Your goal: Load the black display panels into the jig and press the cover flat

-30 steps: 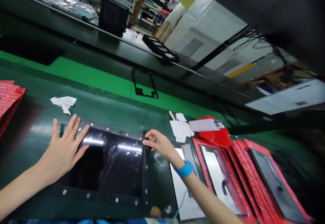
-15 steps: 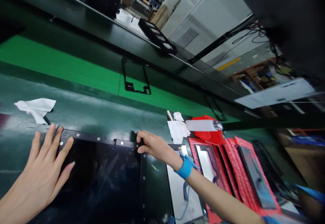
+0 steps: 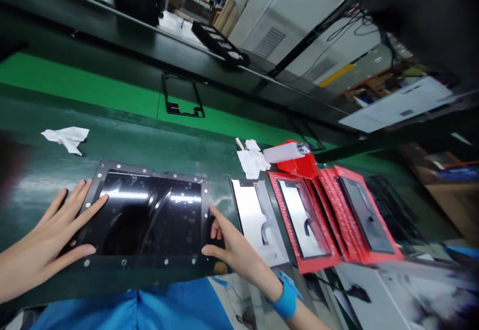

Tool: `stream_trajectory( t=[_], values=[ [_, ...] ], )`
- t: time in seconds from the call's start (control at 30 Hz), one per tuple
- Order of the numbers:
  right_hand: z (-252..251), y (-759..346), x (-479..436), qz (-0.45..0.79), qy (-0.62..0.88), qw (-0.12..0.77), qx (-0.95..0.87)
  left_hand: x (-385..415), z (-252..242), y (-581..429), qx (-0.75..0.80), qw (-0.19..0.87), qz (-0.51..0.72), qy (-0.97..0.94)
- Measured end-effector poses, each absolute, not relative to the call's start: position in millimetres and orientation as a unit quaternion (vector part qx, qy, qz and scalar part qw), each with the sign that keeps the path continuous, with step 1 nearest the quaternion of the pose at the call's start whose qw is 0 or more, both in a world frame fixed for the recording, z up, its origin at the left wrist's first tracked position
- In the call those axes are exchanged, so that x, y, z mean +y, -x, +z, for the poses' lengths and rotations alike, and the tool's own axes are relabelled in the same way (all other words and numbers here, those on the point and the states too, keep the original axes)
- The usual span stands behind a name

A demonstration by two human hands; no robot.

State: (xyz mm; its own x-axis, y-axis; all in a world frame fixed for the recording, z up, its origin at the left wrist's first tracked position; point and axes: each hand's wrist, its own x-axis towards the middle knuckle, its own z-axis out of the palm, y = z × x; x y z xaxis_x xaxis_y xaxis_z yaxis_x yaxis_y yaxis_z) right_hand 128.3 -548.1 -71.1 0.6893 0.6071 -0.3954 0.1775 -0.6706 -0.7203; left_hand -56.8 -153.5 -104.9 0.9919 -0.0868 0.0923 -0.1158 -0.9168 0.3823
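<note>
A dark rectangular frame (image 3: pixel 168 261) with round silvery dots along its border lies on the green work surface. Inside it is a glossy black screen panel (image 3: pixel 149 210) with light reflections and wrinkles. My left hand (image 3: pixel 60 230) rests over the frame's left side, its fingers spread, index fingertip and thumb on the edge of the panel. At the right border, my right hand (image 3: pixel 234 245) touches the frame with index finger and thumb apart, the other fingers curled in. A blue band (image 3: pixel 286 295) is round my right wrist.
To the right lie a silvery screen panel (image 3: pixel 258 220), red padded sleeves (image 3: pixel 329 205) with panels, a white bottle (image 3: pixel 282 152) and crumpled wipes (image 3: pixel 252 163). Another wipe (image 3: pixel 69 138) lies at the left. Beyond is an empty black frame (image 3: pixel 183 95) near a raised ledge.
The view has shifted, showing the whole dotted frame and its lower edge. My right hand has moved from the frame's top right corner down to its right side, its pinched fingers now apart.
</note>
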Motion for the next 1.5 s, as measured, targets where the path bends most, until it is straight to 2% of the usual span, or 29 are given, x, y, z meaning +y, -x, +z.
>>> stream_trajectory(
  t=[0.13, 0.3, 0.63, 0.8, 0.93, 1.0, 1.17, 1.27, 1.33, 1.5],
  values=[
    [-68, -122, -541, 0.325, 0.876, 0.256, -0.250, -151, -97, 60, -0.050, 0.196, -0.025, -0.979],
    [-73, -124, -527, 0.309, 0.890, 0.227, -0.249, -160, -107, 57, -0.014, 0.178, 0.012, -0.984],
    [-75, -125, -534, 0.182, 0.902, 0.259, -0.293, -186, -107, 55, 0.029, 0.131, 0.077, -0.988],
    [-65, -172, -514, 0.033, 0.902, 0.357, -0.240, -199, -99, 60, 0.042, 0.118, 0.082, -0.989],
    [-59, -182, -477, 0.005, 0.854, 0.414, -0.315, -197, -96, 61, 0.024, 0.130, 0.079, -0.988],
    [-60, -180, -458, 0.010, 0.842, 0.379, -0.384, -197, -95, 62, 0.022, 0.134, 0.080, -0.987],
    [-66, -172, -428, -0.026, 0.838, 0.201, -0.507, -200, -96, 63, 0.037, 0.117, 0.090, -0.988],
    [-67, -169, -421, -0.042, 0.830, 0.171, -0.529, -201, -101, 64, 0.044, 0.098, 0.094, -0.990],
    [-68, -169, -419, -0.033, 0.827, 0.189, -0.529, -200, -104, 64, 0.046, 0.092, 0.096, -0.990],
    [-73, -179, -408, 0.072, 0.813, 0.302, -0.493, -201, -107, 64, 0.053, 0.087, 0.113, -0.988]
  ],
)
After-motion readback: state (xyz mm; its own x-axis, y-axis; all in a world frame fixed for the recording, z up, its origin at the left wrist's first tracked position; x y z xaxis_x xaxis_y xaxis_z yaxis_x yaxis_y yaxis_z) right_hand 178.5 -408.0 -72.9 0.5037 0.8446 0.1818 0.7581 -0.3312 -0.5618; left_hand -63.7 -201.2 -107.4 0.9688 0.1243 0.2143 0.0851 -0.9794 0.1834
